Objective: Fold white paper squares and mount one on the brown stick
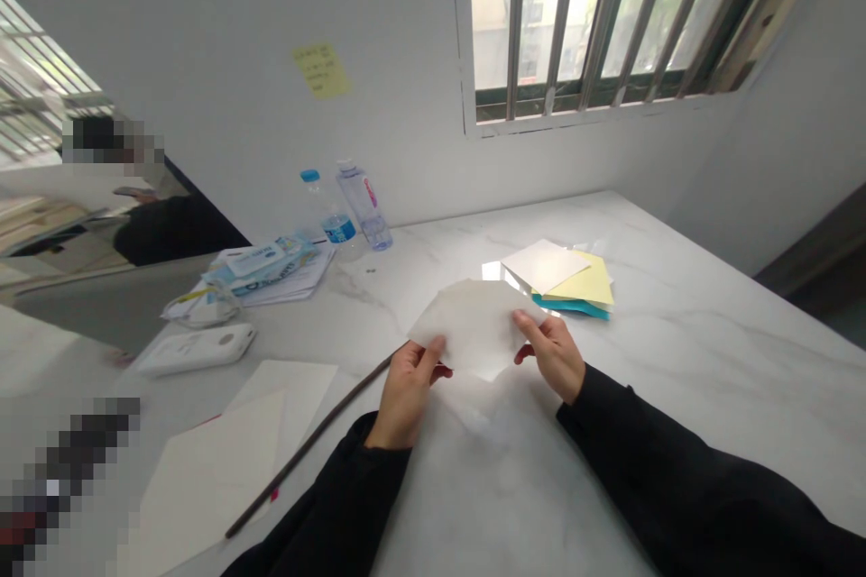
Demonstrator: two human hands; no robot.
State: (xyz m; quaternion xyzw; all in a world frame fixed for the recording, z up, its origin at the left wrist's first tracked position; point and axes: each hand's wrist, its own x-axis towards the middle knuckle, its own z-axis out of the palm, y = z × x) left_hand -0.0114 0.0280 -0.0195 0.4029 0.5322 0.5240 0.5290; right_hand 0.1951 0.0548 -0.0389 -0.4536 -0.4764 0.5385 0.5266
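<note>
Both of my hands hold up a thin, whitish sheet of paper (474, 325) with an uneven, angled outline, just above the white marble table (683, 325). My left hand (406, 392) pinches its near left edge between thumb and fingers. My right hand (551, 356) grips the right edge the same way. Beyond the sheet lies a stack of white, yellow and teal paper (565, 281). A long, dark rod (311, 442) lies on the table to the left of my left hand, and its upper end nearly reaches that hand.
Large cream paper sheets (216, 469) lie at the lower left. Farther back stand a white device (196, 349), a pile of printed papers (271, 275) and plastic bottles (362, 207). A wall mirror (135, 225) stands at the left, with a barred window (595, 18) behind the table.
</note>
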